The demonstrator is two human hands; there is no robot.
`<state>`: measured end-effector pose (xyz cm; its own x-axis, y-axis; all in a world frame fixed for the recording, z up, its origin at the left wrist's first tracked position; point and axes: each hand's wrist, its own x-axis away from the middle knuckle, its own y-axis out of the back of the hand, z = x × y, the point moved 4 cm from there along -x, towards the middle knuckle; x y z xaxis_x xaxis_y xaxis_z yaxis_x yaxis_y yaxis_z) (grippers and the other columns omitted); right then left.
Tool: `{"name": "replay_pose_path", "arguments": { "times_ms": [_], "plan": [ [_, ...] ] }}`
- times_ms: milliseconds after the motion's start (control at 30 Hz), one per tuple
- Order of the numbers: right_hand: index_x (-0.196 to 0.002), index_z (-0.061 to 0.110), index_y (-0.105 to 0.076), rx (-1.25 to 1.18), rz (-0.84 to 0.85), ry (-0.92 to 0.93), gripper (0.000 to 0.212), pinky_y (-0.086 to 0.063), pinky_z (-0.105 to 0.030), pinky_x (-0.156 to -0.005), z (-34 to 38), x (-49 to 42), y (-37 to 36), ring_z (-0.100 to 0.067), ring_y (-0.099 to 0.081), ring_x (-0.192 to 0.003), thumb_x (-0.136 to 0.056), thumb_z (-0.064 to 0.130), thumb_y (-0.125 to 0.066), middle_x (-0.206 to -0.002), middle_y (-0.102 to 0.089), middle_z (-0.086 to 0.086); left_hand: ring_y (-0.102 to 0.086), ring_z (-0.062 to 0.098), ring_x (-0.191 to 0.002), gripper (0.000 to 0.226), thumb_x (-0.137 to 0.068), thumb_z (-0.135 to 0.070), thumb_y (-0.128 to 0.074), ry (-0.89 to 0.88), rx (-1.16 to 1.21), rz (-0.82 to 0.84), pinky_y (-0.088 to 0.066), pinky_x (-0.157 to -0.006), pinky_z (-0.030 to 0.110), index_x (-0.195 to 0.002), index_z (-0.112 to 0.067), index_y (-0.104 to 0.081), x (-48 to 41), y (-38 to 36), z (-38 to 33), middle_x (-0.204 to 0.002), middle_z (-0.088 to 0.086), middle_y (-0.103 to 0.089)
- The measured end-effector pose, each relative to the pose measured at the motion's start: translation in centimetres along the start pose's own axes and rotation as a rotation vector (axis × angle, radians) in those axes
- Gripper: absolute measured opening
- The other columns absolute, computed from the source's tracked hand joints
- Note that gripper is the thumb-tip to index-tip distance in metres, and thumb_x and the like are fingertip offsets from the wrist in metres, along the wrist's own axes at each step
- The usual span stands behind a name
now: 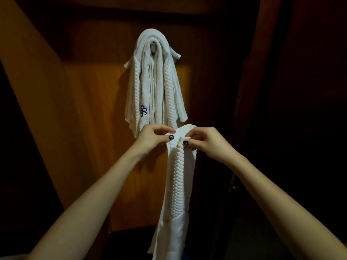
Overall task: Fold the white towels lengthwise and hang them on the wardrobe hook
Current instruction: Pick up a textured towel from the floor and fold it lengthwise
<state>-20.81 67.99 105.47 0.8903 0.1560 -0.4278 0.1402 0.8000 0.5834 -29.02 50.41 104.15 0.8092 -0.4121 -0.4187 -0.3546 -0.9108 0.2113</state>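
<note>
A warm orange-brown wooden back panel (93,109) fills the middle, brightest across its lower half and sinking into shadow near the top. On the left a lighter wooden side panel (28,72) slants across the view, with darkness beyond it. To the right stands a dark reddish-brown door (262,91), and a small metal fitting (232,182) sits low on its edge. The bottom corners are too dark to read.

Left hand (150,136) pinching, right hand (205,142) pinching
</note>
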Motion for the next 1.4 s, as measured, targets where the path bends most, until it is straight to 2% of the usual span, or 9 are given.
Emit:
{"name": "replay_pose_path", "arguments": {
  "times_ms": [133, 333, 433, 533, 733, 1033, 1133, 1200, 1400],
  "plan": [
    [-0.080, 0.016, -0.068, 0.144, -0.129, 0.127, 0.011, -0.041, -0.016, -0.061, 1.4, -1.2, 0.0, -0.002, -0.057, -0.064, -0.084, 0.025, -0.074, -0.070, -0.062, 0.008, -0.066, 0.007, -0.069, 0.029, -0.074, 0.005, -0.074, -0.007, 0.073, -0.022, -0.052, -0.060, 0.017, -0.078, -0.023, -0.072, -0.1, 0.7, -0.9, -0.072, 0.000, -0.071],
    [-0.085, 0.018, -0.069, 0.167, -0.110, 0.208, 0.011, -0.046, -0.017, -0.085, 2.0, -1.7, -1.3, -0.009, -0.049, -0.107, -0.082, 0.027, -0.074, -0.110, -0.051, 0.004, -0.068, 0.006, -0.073, 0.017, -0.074, 0.001, -0.074, -0.019, 0.153, -0.024, -0.052, -0.063, 0.015, -0.080, -0.015, -0.072, 0.4, 0.9, -0.9, -0.075, -0.002, -0.073],
    [-0.090, 0.012, -0.070, 0.084, -0.103, 0.199, 0.014, -0.044, -0.009, -0.076, 2.2, -2.0, -1.8, 0.006, -0.055, -0.092, -0.084, 0.024, -0.073, -0.108, -0.060, 0.002, -0.069, 0.009, -0.079, 0.010, -0.075, -0.012, -0.074, 0.026, 0.235, 0.001, -0.053, -0.066, 0.018, -0.080, -0.019, -0.077, 0.6, 0.9, -0.6, -0.083, 0.000, -0.075],
    [-0.090, 0.011, -0.071, 0.156, -0.124, 0.209, 0.014, -0.040, -0.008, -0.072, 2.1, -2.4, -1.9, 0.005, -0.055, -0.083, -0.085, 0.024, -0.073, -0.096, -0.065, 0.002, -0.070, 0.014, -0.091, 0.019, -0.074, -0.021, -0.072, 0.079, 0.341, 0.094, -0.054, -0.072, 0.020, -0.092, -0.020, -0.078, 1.1, 1.0, 0.0, -0.097, 0.005, -0.074],
    [-0.086, 0.011, -0.071, 0.183, -0.153, 0.206, 0.016, -0.052, -0.034, -0.079, 2.7, -2.7, -2.4, -0.011, -0.061, -0.086, -0.084, 0.026, -0.073, -0.087, -0.066, 0.002, -0.070, 0.010, -0.080, 0.014, -0.071, -0.018, -0.073, 0.019, 0.333, -0.093, -0.053, -0.064, 0.016, -0.082, -0.024, -0.078, 1.6, 0.9, 0.3, -0.087, 0.001, -0.075],
    [-0.084, 0.018, -0.069, 0.270, -0.174, 0.197, 0.017, -0.050, -0.042, -0.085, 3.7, -2.7, -1.8, -0.013, -0.061, -0.088, -0.084, 0.035, -0.072, -0.090, -0.063, 0.005, -0.070, 0.016, -0.090, 0.018, -0.077, -0.011, -0.066, 0.108, 0.746, -0.050, -0.055, -0.071, 0.021, -0.092, -0.011, -0.077, 2.0, -0.3, 1.0, -0.097, 0.010, -0.074],
    [-0.085, 0.014, -0.068, 0.330, -0.275, 0.230, 0.017, -0.047, -0.046, -0.086, 3.6, -2.0, -1.6, -0.019, -0.060, -0.086, -0.087, 0.031, -0.070, -0.091, -0.061, 0.003, -0.066, 0.007, -0.097, 0.036, -0.078, -0.010, -0.068, 0.084, 0.717, 0.091, -0.052, -0.071, 0.016, -0.112, -0.022, -0.071, 2.5, -0.7, 0.3, -0.112, 0.005, -0.070],
    [-0.084, 0.013, -0.067, 0.379, -0.345, 0.262, 0.015, -0.042, -0.040, -0.086, 3.6, -1.6, -1.7, -0.020, -0.057, -0.083, -0.087, 0.027, -0.071, -0.090, -0.060, 0.003, -0.064, 0.004, -0.100, 0.052, -0.074, -0.006, -0.072, 0.047, 0.639, 0.134, -0.051, -0.070, 0.014, -0.119, -0.031, -0.066, 2.6, -0.8, -0.3, -0.119, 0.002, -0.068],
    [-0.083, 0.014, -0.068, 0.368, -0.335, 0.272, 0.015, -0.038, -0.035, -0.079, 3.5, -1.6, -1.4, -0.012, -0.054, -0.085, -0.087, 0.029, -0.071, -0.088, -0.061, 0.002, -0.064, 0.008, -0.108, 0.049, -0.075, 0.008, -0.070, -0.143, 0.417, -0.055, -0.050, -0.081, 0.015, -0.109, -0.028, -0.069, 2.8, -1.5, -0.4, -0.113, -0.006, -0.070]
  ]
}}
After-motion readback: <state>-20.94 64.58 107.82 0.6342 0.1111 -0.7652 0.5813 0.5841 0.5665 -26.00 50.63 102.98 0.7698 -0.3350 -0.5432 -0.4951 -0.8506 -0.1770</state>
